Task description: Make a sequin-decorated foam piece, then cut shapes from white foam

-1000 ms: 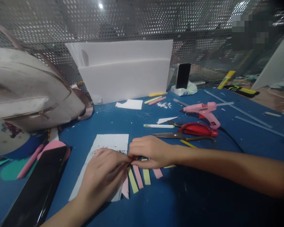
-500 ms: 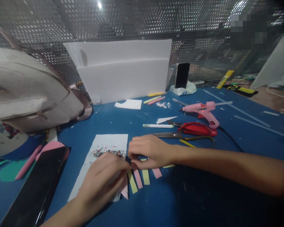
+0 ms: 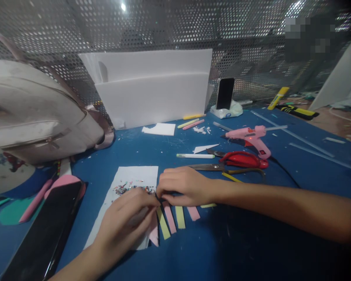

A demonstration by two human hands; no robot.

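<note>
A blue tabletop [image 3: 222, 246] was noted in front of a perforated metal screen [image 3: 163, 31], with large white boards [image 3: 158, 97] propped upright against it. Pale pink and yellow strips [image 3: 180, 218] fanned out from beneath the right hand [image 3: 184, 185] towards the near edge; a pink strip with a pointed tip [image 3: 154, 235] lay beside them, partly under the left hand [image 3: 119, 214].

On judgement, the strips were light and flexible, likely to crease or tear if pulled; the exposed lower ends offered the best hold, pinched flat across the width. They appeared matt, narrow and fairly straight-edged, in alternating colours (their upper ends were covered and could not be inspected).

The hands met at the fingertips, thumbs and forefingers drawn together, the other fingers curled. Whether either pinched anything could not be established, the contact point being dark and small.

Beside the strips, a white sheet [image 3: 134, 175] carried a scatter of tiny multicoloured bits [image 3: 124, 190], some shiny; these were judged nearly weightless and prone to roll or slide, best lifted singly between fingertips. A pale marker [image 3: 195, 156] and scissors [image 3: 207, 167] lay beyond the right hand, with a pink glue gun [image 3: 247, 134] farther right.
</note>
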